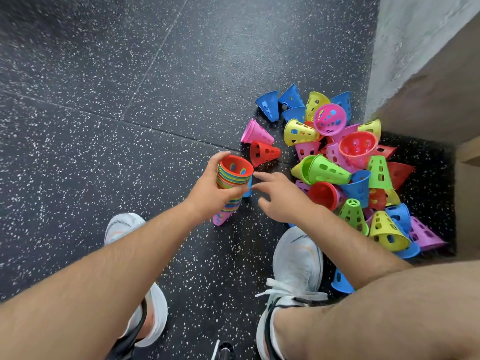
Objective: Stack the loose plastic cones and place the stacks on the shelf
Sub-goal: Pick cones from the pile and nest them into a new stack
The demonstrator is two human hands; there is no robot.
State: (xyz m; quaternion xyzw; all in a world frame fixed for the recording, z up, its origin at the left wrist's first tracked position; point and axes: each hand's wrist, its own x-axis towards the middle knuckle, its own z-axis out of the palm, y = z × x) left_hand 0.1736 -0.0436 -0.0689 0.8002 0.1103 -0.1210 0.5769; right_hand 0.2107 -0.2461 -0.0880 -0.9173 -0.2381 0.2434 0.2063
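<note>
The left hand point(207, 189) grips a tall multicoloured stack of nested perforated plastic cones point(233, 175) at frame centre; the right hand point(281, 201) hovers beside it, relaxed, empty. Gripped one-handed, the stack may slide apart; the heap of loose coloured cones point(350, 162) lies centre-right.

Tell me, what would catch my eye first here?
First the pile of bright loose cones, red, pink, yellow, green and blue, heaped on the dark speckled floor at the right. Then, at the centre, the left hand grips a many-coloured stack with a red cone showing at its open end. The right hand, fingers spread, is just beside it.
</note>
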